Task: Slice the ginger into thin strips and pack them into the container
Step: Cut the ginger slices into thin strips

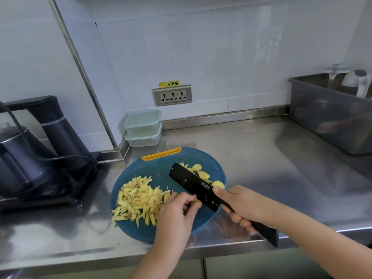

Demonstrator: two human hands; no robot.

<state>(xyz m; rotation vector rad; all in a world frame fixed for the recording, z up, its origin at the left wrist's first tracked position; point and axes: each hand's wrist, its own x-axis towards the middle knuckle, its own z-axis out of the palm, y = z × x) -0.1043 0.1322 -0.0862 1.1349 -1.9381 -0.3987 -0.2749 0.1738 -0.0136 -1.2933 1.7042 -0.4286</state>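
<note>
At the far left of the steel worktop (281, 158) a black kettle station (40, 150) is seen, its cable trailing toward the wall corner. Just right of it, against the back wall, two clear lidded containers (143, 127) are stacked one on the other; a few pale yellowish bits are made out through the lower one's wall, while the contents of the upper one cannot be told. Above them a triple wall socket (172, 95) with a yellow warning label (169, 83) is fixed to the tiles. In front of the containers a round blue cutting board (161, 172) with an orange handle strip (161, 154) is laid flat. On its left half a loose heap of ginger strips (138, 198) is spread. Beside the heap the left hand (175, 214) is set on the board, its grip curled and clenched on a small ginger piece (196, 200), which is pressed against the side of the blade. The black knife (193, 186) is held slantwise across the board, and behind it a row of uncut ginger slices (203, 175) is partly hidden. The knife's handle is grasped in the closed grip of the right hand (239, 204), with the thumb laid on the blade. At the far right a grey bin (330, 117) is stood on the worktop, and a white jug (358, 81) and a glass lid (335, 68) are kept in it.
</note>
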